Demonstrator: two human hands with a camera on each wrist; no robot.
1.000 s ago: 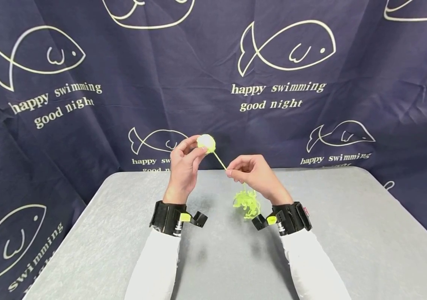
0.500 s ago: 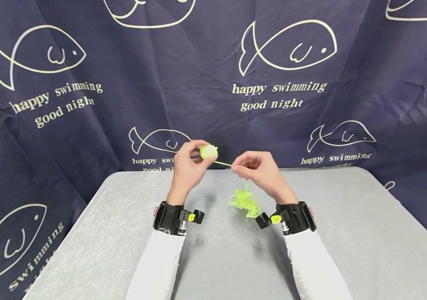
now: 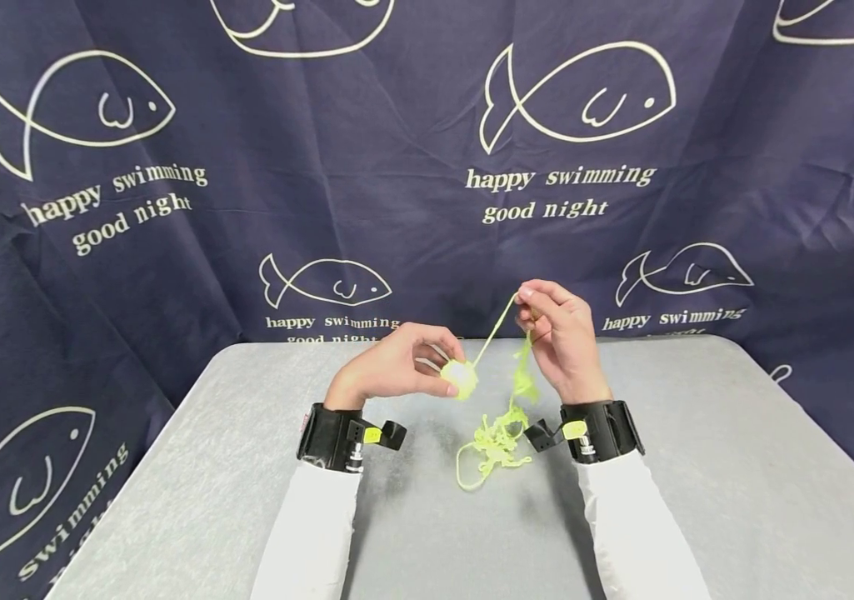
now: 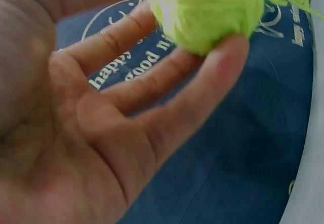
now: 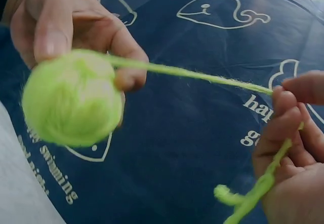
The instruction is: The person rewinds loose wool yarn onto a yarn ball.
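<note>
A small ball of yellow-green yarn is held between the thumb and fingers of my left hand, low over the table's far part. In the right wrist view the wound ball shows its strands closely. From it a taut strand rises to my right hand, which pinches it between thumb and fingertips. Below the right hand the yarn hangs in a fuzzy length down to a loose, tangled heap with an open loop on its left.
A grey table spreads under both arms. Behind its far edge hangs a dark blue cloth printed with white fish and lettering. Each wrist wears a black strap with a small camera mount.
My left hand has turned and come down and rightward with the ball. My right hand has risen to the right, drawing the strand longer; the tangled yarn has shifted and spread out.
</note>
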